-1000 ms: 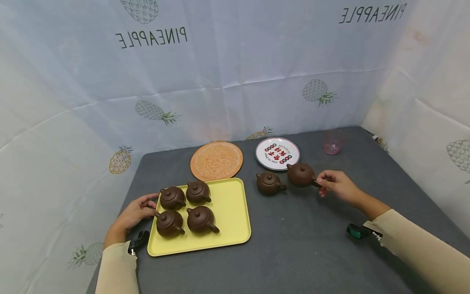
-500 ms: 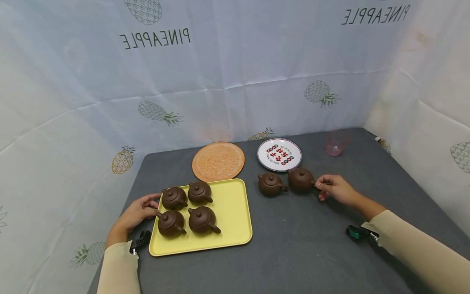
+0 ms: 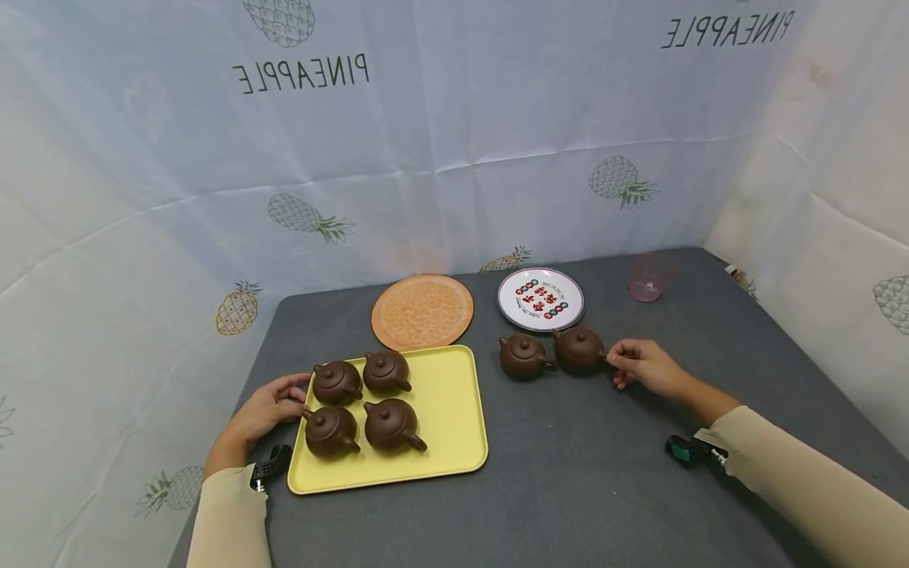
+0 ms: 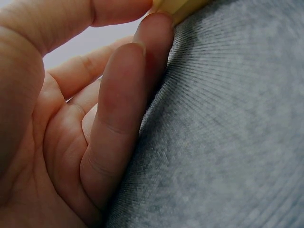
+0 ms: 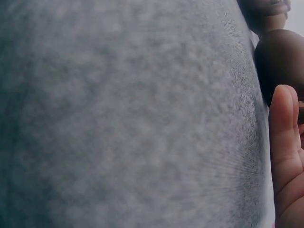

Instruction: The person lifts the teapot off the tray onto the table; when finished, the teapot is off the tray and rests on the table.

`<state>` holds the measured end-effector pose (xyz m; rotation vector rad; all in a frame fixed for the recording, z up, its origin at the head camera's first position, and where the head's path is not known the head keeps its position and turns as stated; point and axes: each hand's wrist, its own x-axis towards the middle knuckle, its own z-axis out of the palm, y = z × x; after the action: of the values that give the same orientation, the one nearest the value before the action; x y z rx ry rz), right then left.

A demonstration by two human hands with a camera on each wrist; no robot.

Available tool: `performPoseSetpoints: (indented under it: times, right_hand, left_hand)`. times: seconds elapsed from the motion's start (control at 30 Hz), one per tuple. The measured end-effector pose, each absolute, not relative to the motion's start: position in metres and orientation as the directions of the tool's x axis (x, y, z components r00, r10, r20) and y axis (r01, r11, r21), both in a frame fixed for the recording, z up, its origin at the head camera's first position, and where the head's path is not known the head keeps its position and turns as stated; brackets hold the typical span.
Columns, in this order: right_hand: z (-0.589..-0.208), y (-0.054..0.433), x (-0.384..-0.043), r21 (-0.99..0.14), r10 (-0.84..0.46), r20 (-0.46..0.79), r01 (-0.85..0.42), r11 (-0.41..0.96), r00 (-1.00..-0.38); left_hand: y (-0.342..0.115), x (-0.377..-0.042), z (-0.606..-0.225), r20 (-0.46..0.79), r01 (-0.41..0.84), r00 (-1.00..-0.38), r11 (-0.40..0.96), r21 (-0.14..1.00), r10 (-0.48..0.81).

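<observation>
On the right, my right hand [image 3: 645,368] pinches the handle of a dark brown teapot [image 3: 578,351], which sits upright at table level. A second brown teapot [image 3: 522,356] stands close on its left, its handle turned towards the held pot's spout. In the right wrist view the held teapot [image 5: 280,59] shows only in part beyond the fingers [image 5: 283,118]. On the left, my left hand [image 3: 264,409] pinches the left rim of a yellow tray [image 3: 449,426] between thumb and fingertips. Several matching teapots [image 3: 389,426] stand grouped on the tray's left part.
An orange round mat [image 3: 422,311] lies behind the tray. Behind the two right-hand teapots is a white plate [image 3: 540,298] with red lettering. A clear pink cup [image 3: 648,282] stands at the back right. Pineapple-print cloth [image 3: 469,189] walls in the grey table [image 3: 568,489].
My right hand has lowered the teapot it holds to the table and shifted it slightly left, closer to the neighbouring teapot. The left hand stays at the tray's rim.
</observation>
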<state>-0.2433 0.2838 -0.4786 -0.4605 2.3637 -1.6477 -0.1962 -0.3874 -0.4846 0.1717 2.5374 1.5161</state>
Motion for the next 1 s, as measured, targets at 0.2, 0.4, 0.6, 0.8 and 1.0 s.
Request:
performPoseSetpoints:
  times: [0.2,0.4,0.6,0.8,1.0]
  right_hand:
    - [-0.471,0.288,-0.245,-0.902,-0.333,-0.035,-0.114,0.417,-0.942]
    - [-0.44,0.283,-0.247,-0.856,-0.334,-0.025,-0.152,0.494,-0.942]
    - [-0.419,0.248,-0.251,-0.873,-0.417,0.028,-0.226,0.432,-0.908]
    - [-0.422,0.188,-0.248,-0.879,-0.554,0.027,-0.284,0.383,-0.832]
    - [-0.427,0.126,-0.243,-0.869,-0.629,0.024,-0.327,0.372,-0.777]
  left_hand:
    - [-0.388,-0.198,-0.484,-0.1,0.003,-0.977,0.481,0.877,0.188]
    - [-0.389,-0.198,-0.487,-0.095,0.007,-0.975,0.46,0.888,0.199]
    - [-0.39,-0.197,-0.488,-0.088,0.011,-0.976,0.446,0.895,0.201]
    - [-0.389,-0.196,-0.486,-0.086,0.012,-0.973,0.422,0.906,0.214]
    - [-0.39,-0.196,-0.486,-0.088,0.011,-0.974,0.437,0.899,0.207]
